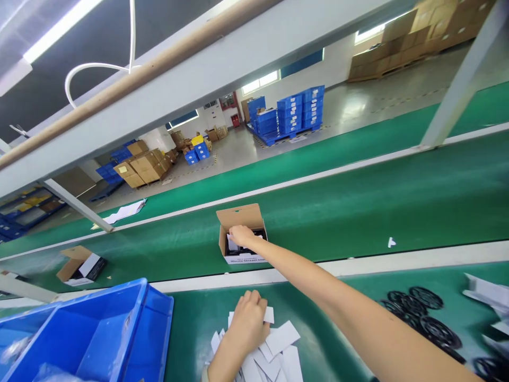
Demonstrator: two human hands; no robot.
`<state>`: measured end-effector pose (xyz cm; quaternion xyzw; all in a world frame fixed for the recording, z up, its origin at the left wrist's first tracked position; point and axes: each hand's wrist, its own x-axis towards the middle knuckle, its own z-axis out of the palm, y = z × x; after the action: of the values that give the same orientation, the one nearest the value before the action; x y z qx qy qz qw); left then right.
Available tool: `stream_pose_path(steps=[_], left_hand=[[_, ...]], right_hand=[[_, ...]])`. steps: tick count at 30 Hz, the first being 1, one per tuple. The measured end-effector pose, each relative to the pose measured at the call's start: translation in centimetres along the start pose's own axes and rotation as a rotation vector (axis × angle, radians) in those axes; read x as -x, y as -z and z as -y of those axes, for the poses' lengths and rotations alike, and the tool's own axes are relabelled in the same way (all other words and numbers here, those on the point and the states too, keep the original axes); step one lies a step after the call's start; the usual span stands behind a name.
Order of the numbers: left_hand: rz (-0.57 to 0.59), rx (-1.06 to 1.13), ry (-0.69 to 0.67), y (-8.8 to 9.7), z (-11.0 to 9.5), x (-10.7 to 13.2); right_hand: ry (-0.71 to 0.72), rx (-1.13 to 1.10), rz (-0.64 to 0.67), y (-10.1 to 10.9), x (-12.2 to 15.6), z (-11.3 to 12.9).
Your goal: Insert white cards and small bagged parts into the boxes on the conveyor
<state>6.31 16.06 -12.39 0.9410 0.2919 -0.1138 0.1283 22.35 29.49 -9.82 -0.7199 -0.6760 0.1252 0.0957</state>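
Note:
My right hand (pixel 240 234) reaches out over the green conveyor belt into a small open cardboard box (pixel 240 217) with a black item inside. Its fingers are curled down on a white card at the box's mouth. My left hand (pixel 247 322) rests near the front edge on a loose pile of white cards (pixel 283 345), fingers bent and pressed onto them.
A blue plastic bin (pixel 99 329) stands at the front left. Another open cardboard box (pixel 79 263) rides the belt at left. Black ring-shaped parts (pixel 425 313) lie at the right, with white sheets (pixel 487 292) beyond. Grey frame struts cross overhead.

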Motion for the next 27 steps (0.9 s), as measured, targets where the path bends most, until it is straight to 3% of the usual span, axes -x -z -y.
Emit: stream_pose_path(steps=[5,11,14,17,20,23,27], left_hand=[[-0.096,0.062,-0.008,0.1,-0.1,-0.2],[-0.473,0.549,-0.078,2.1,-0.7,0.6],[-0.541,0.718,-0.038,2.8,-2.7,1.1],[-0.455,0.705,-0.088,1.9,-5.8,1.3],[-0.268,0.578,-0.251,-0.5,-9.5,1.6],[-0.074,0.407,-0.334,-2.9,-12.9,1.6],[0.038,0.257,-0.333,-4.2,-15.4,1.0]], right_hand=[[0.136,0.202,-0.038,0.2,0.9,-1.7],[0.255,0.335,-0.034,1.2,2.3,-3.4],[0.241,0.364,-0.036,1.5,3.1,-4.0],[0.222,0.360,-0.038,2.2,4.3,-4.8],[0.253,0.334,-0.076,3.6,6.9,-6.0],[0.314,0.311,-0.112,5.1,11.6,-7.5],[0.369,0.271,-0.129,6.3,19.9,-10.7]])
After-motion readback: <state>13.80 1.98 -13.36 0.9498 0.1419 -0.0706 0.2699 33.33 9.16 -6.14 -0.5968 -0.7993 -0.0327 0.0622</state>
